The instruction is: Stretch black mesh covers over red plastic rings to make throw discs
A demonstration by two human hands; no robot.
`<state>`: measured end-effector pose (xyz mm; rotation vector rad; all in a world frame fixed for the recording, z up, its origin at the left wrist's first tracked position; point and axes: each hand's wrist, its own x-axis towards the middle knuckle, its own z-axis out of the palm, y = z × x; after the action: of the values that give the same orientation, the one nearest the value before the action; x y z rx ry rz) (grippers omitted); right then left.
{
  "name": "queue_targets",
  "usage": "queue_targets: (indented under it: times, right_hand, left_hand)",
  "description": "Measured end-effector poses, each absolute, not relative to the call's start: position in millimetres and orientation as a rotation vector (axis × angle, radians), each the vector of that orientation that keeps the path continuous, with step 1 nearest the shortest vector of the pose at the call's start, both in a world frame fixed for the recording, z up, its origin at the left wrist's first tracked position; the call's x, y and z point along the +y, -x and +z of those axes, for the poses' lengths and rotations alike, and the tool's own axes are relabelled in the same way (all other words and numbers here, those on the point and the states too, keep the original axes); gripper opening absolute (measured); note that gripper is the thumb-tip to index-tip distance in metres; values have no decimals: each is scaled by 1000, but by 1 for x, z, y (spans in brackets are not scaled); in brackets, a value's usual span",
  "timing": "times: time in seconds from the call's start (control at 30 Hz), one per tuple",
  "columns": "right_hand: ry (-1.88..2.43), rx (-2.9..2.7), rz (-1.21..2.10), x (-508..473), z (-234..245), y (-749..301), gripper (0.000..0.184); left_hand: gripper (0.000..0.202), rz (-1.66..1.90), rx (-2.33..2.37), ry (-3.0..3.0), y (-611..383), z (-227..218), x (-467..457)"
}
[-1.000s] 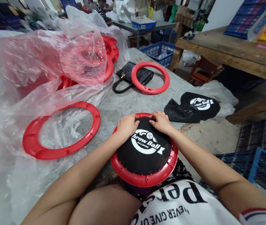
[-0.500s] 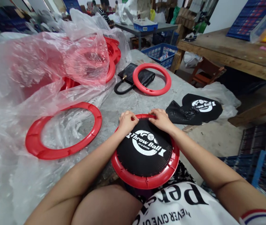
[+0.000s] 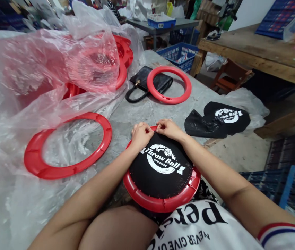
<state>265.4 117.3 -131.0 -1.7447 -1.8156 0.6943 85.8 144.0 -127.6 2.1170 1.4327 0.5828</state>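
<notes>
A red plastic ring (image 3: 163, 203) rests against my lap at the table's near edge, with a black mesh net (image 3: 160, 170) printed "Throw Ball" stretched over it. My left hand (image 3: 140, 135) and my right hand (image 3: 168, 127) sit side by side at the ring's far rim. Both have their fingers curled and pinch the net's edge there. An empty red ring (image 3: 66, 168) lies on clear plastic to the left. Another red ring (image 3: 169, 85) lies farther back.
A big clear plastic bag (image 3: 45, 69) with several red rings fills the left of the grey table (image 3: 147, 111). A black handbag (image 3: 142, 81) lies under the far ring. Two loose black nets (image 3: 217, 119) lie at the right edge. Blue crates (image 3: 293, 187) stand at the right, a wooden bench (image 3: 253, 55) behind.
My hands have drawn closer together at the ring's far rim, the right one sliding left. The fingers went from pressing on the net to pinching its edge.
</notes>
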Motion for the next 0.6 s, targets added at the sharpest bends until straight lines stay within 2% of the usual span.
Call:
queue_targets:
  times: [0.6]
  right_hand:
    - [1928, -1928, 602, 112, -114, -255, 15]
  left_hand:
    - [13, 505, 1534, -2126, -91, -122, 142]
